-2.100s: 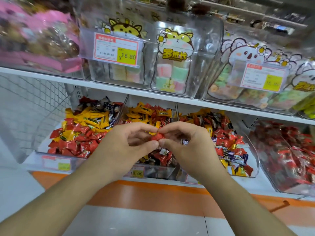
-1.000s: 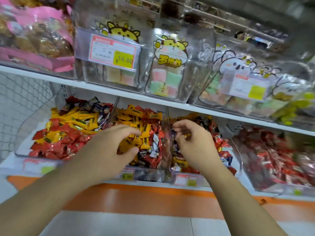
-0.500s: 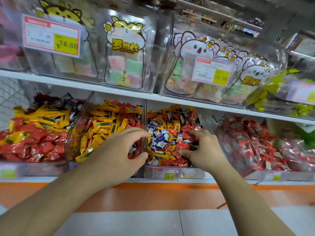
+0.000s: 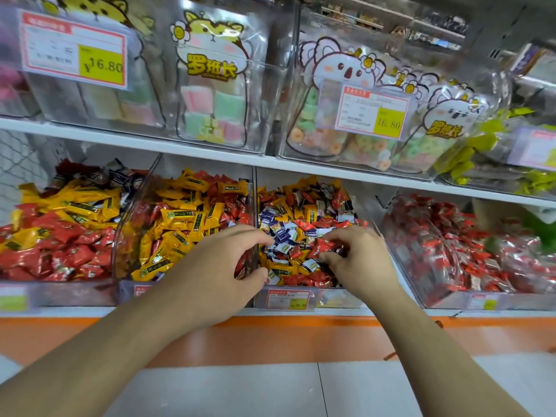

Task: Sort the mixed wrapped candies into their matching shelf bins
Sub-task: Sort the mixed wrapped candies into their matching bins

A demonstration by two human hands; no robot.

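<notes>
Inspection covers the lower shelf, where four clear bins stand side by side. The mixed bin (image 4: 304, 296), third from the left, holds red, yellow and blue-and-white wrapped candies jumbled together. Both hands work at this bin.

The right hand (image 4: 358, 260) reaches into the pile with fingers curled and pinches a red candy (image 4: 326, 246) between thumb and fingertips. That candy lies at the top of the heap, not yet lifted clear. The left hand (image 4: 222, 266) hovers at the divider between the mixed bin and the yellow bin (image 4: 186, 224), fingers bent and spread apart, gripping nothing that can be seen; its fingertips sit just over the blue-and-white candies (image 4: 282, 236).

Judged step: picking out strays from the mixed bin, the red piece being the current item. Much sorting appears left, as all three colours remain plentiful there.

Next move, in my judgement: lift the red candy out and carry it to the red bin (image 4: 451, 266) at the far right, which holds red wrappers almost exclusively. The pinch must stay firm on the slick wrapper, and neighbouring pieces should not be dragged over the low front wall.
</notes>
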